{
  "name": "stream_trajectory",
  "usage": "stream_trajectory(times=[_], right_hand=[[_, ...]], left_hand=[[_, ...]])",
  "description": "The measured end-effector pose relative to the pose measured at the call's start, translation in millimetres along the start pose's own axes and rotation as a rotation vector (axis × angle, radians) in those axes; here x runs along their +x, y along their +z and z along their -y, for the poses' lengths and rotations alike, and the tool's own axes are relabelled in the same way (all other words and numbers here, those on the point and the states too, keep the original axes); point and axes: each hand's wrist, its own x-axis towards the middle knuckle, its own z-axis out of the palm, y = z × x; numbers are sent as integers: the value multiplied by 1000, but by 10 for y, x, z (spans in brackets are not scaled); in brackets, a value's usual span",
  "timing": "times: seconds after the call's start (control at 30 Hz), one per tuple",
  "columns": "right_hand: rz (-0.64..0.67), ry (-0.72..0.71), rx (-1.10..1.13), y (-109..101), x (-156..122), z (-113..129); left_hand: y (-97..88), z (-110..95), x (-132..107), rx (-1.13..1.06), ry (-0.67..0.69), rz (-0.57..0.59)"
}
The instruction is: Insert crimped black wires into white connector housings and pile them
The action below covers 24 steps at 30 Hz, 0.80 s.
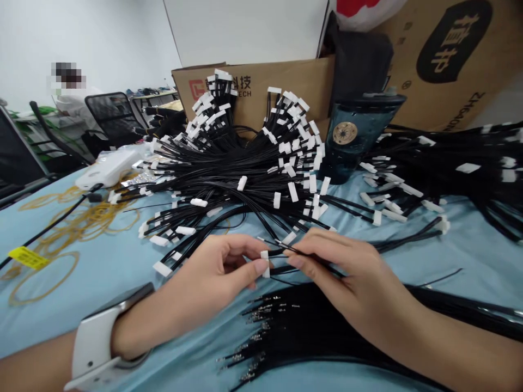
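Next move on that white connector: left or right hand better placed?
Right, probably. The right hand pinches the black wire, its end reaching past the white connector. The left hand is already tied up gripping that connector between thumb and fingers.

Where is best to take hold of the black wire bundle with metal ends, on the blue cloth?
Probably the black wire bundle mid-length, from above, right of the metal ends: it lies flat on the blue cloth, and the ends fan out loosely to the left.
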Motion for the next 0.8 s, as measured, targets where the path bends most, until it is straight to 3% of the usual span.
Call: stream_trajectory(times=[0.13, 0.53, 0.8], right_hand=[[-108, -113, -144, -45, 0, 49], [-9, -80, -226, 20, -162, 35], [-58, -10, -236, -24, -175, 70]], left_hand=[[-43, 3, 13, -40, -13, -7], [-80, 34, 32, -162, -64, 11], [-75, 32, 27, -127, -80, 10]])
